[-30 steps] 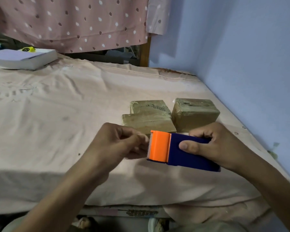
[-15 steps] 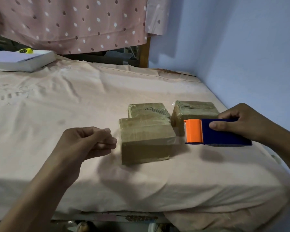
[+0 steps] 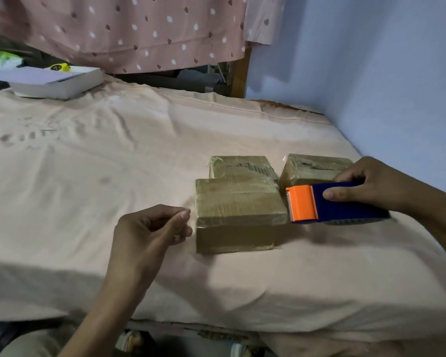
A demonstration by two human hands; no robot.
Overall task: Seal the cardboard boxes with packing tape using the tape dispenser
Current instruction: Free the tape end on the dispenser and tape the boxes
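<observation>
Wrinkled pink bedsheet beside blue wall, under dotted curtain.

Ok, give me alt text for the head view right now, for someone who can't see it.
A right hand grips a blue and orange tape dispenser beside three tape-wrapped cardboard boxes on a pink bedsheet. The left hand hovers left of the nearest box, fingers loosely curled and holding nothing visible.
</observation>
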